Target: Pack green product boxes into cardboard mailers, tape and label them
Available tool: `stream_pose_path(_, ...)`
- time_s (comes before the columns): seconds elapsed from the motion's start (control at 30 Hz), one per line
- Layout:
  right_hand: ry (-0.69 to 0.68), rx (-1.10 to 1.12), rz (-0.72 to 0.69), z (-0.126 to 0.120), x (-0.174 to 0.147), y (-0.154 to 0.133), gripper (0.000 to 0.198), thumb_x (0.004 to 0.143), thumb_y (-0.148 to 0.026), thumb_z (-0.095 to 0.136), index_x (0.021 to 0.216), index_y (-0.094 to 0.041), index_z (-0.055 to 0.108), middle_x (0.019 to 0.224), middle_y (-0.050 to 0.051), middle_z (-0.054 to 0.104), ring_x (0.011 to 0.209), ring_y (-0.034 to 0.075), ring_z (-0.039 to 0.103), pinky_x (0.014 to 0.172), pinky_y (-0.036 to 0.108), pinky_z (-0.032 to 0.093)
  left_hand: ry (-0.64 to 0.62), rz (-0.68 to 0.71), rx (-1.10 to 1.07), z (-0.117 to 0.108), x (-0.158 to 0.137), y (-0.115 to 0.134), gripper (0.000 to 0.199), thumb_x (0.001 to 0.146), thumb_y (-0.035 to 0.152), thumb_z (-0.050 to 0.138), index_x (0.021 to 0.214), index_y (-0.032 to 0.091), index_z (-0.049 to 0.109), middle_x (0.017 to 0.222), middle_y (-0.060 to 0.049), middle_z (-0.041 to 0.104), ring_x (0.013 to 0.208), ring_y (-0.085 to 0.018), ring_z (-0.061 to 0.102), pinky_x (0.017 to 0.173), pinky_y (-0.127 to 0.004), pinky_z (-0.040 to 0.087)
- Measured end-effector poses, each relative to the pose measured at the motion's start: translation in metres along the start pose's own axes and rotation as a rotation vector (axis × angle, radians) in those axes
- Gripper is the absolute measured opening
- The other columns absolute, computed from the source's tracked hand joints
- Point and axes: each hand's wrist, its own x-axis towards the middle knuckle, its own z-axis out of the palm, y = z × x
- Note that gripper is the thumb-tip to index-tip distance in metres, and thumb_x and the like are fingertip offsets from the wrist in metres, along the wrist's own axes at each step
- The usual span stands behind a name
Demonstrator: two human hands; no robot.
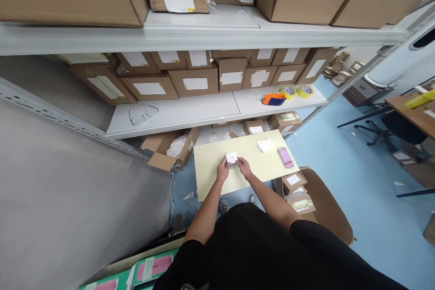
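as the forearms (208,210) converge over the table (208,167), left fingers (224,160) and right fingers (239,161) hold a white box (231,157).

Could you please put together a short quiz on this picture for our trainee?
1. What colour is the top of the item held between the left hand and the right hand?
2. True or false: the glasses lie on the table.
3. How many yellow tape rolls are on the middle shelf?

Key:
1. White, with a dark mark.
2. False; the glasses lie on the middle shelf.
3. Two.
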Motion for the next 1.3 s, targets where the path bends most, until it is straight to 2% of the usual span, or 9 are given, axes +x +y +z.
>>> stream_pose_path(0.23,-0.16,0.075,0.08,0.1,0.046,-0.03,0.034,0.074,-0.046,0.072,0.1,-0.024,0.072,0.098,0.003,0.078,0.092,0.022,0.071,0.086,0.038,0.059,0.147,-0.013,0.09,-0.098,0.037,-0.014,0.071,0.093,0.046,0.064,0.157,0.02,0.047,0.134,-0.011,0.073,0.123,-0.028,0.068,0.108,-0.042,0.051)
stream_pose_path(0.33,-0.207,0.125,0.089,0.135,0.058,-0.037,0.036,0.076,-0.046,0.073,0.104,-0.023,0.073,0.101,0.003,0.078,0.091,0.022,0.072,0.087,0.039,0.059,0.186,-0.016,0.082,-0.128,0.052,-0.015,0.071,0.093,0.047,0.063,0.156,0.019,0.048,0.139,-0.012,0.07,0.125,-0.029,0.067,0.109,-0.041,0.05)
stream_pose_path(0.43,-0.216,0.13,0.074,0.148,0.061,-0.038,0.041,0.076,-0.048,0.076,0.108,-0.024,0.073,0.107,0.006,0.079,0.098,0.024,0.072,0.09,0.043,0.059,0.177,-0.042,0.071,-0.138,0.056,-0.012,0.071,0.093,0.047,0.064,0.157,0.019,0.048,0.135,-0.011,0.072,0.122,-0.029,0.068,0.108,-0.041,0.05)
stream_pose_path(0.57,-0.191,0.106,0.021,0.139,0.057,-0.039,0.05,0.073,-0.05,0.079,0.115,-0.023,0.072,0.116,0.009,0.078,0.112,0.029,0.071,0.101,0.047,0.056,0.224,-0.024,0.128,-0.139,0.045,-0.001,0.069,0.093,0.043,0.065,0.155,0.015,0.049,0.142,-0.015,0.066,0.131,-0.031,0.062,0.114,-0.042,0.045)
stream_pose_path(0.73,-0.108,0.069,-0.088,0.093,0.048,-0.049,0.049,0.081,-0.055,0.073,0.12,-0.025,0.071,0.127,0.013,0.074,0.121,0.031,0.069,0.106,0.049,0.054,0.447,0.191,0.261,-0.137,0.026,0.028,0.047,0.096,0.04,0.058,0.139,0.023,0.062,0.142,-0.013,0.064,0.14,-0.031,0.053,0.123,-0.046,0.036)
stream_pose_path(0.87,-0.009,0.054,-0.202,0.031,0.04,-0.061,0.044,0.084,-0.051,0.069,0.119,-0.025,0.071,0.127,0.013,0.074,0.122,0.031,0.068,0.108,0.05,0.053,0.386,0.322,0.274,-0.115,0.025,0.07,0.048,0.094,0.037,0.059,0.14,0.026,0.061,0.144,-0.011,0.063,0.141,-0.03,0.051,0.124,-0.047,0.036)
stream_pose_path(1.0,0.101,0.053,-0.254,-0.041,0.039,-0.074,0.042,0.086,-0.045,0.065,0.123,-0.025,0.067,0.129,0.014,0.073,0.127,0.032,0.066,0.103,0.049,0.056,0.31,0.392,0.286,-0.067,0.033,0.121,0.051,0.094,0.034,0.058,0.145,0.028,0.057,0.15,-0.009,0.058,0.145,-0.029,0.048,0.126,-0.047,0.034)
stream_pose_path(1.1,0.174,0.047,-0.281,-0.096,0.046,-0.085,0.042,0.086,-0.042,0.063,0.125,-0.025,0.067,0.132,0.014,0.071,0.129,0.032,0.064,0.101,0.05,0.056,0.234,0.373,0.261,-0.023,0.042,0.155,0.055,0.095,0.033,0.058,0.15,0.029,0.052,0.155,-0.008,0.054,0.146,-0.028,0.047,0.124,-0.046,0.037)
stream_pose_path(1.3,0.247,-0.008,-0.375,-0.2,0.082,-0.128,0.048,0.088,-0.039,0.062,0.134,-0.029,0.066,0.143,0.009,0.066,0.135,0.032,0.059,0.107,0.053,0.053,0.172,0.405,0.215,0.065,0.058,0.21,0.058,0.094,0.034,0.059,0.152,0.031,0.051,0.156,-0.006,0.054,0.147,-0.026,0.047,0.12,-0.043,0.043)
